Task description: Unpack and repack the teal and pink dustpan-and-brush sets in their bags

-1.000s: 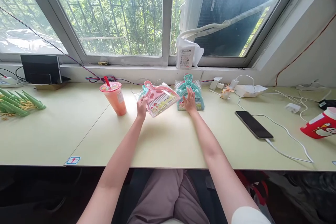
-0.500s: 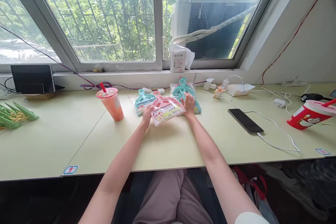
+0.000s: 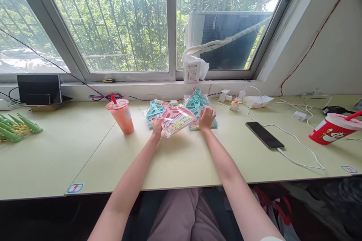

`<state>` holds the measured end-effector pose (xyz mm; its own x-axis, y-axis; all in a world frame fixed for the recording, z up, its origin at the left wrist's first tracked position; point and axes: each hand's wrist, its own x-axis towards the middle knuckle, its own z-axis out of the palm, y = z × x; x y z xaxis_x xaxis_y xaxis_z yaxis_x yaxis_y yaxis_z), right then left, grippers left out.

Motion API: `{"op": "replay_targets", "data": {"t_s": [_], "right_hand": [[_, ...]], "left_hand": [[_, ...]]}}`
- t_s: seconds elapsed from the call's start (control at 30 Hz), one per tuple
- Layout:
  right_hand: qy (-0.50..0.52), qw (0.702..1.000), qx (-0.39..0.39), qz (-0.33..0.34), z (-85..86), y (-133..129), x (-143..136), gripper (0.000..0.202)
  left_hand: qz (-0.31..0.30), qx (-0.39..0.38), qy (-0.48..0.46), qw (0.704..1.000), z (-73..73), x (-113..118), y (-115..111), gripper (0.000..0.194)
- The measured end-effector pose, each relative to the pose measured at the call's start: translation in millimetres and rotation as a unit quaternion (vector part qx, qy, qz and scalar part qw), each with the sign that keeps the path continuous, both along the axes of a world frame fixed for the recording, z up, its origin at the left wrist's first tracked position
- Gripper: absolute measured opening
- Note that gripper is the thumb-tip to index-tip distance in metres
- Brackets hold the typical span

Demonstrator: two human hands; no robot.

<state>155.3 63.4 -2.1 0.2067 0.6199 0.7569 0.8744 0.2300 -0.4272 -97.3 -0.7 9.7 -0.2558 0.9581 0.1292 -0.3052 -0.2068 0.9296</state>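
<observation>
**Pink dustpan set held aslant at window-side bench**

A person's left hand clamps its grip on the left edge of the plastic-wrapped set, which tilts partly in front of a teal set and beside a mainly teal stack. The right hand, fingers curled, is at the stack's front; from where I stand, I cannot tell whether its grip holds anything. An orange drink stands to the left, a phone to the right.

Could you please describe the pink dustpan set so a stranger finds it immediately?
On the pale table below the window, find the left hand. It holds the wrapped pink dustpan set. Its pink colour stands out between mostly turquoise sets.
</observation>
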Motion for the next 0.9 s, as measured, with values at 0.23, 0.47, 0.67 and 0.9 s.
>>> {"op": "replay_targets", "data": {"t_s": [0.23,0.47,0.67,0.9], "right_hand": [[0.008,0.999,0.016,0.04,11.4,-24,-1,0.05],[-0.199,0.951,-0.01,0.235,22.5,-78,-36,0.044],[-0.242,0.924,0.016,0.296,14.6,-81,-45,0.03],[-0.295,0.912,0.02,0.284,14.1,-78,-44,0.036]], "left_hand": [[0.018,-0.011,0.044,0.999,0.2,0,1,0.028],[0.058,0.087,0.086,0.991,-5.2,10,5,0.034],[0.125,0.162,0.12,0.971,-5.3,10,4,0.035],[0.192,0.143,0.097,0.966,-8.3,0,15,0.04]]}}
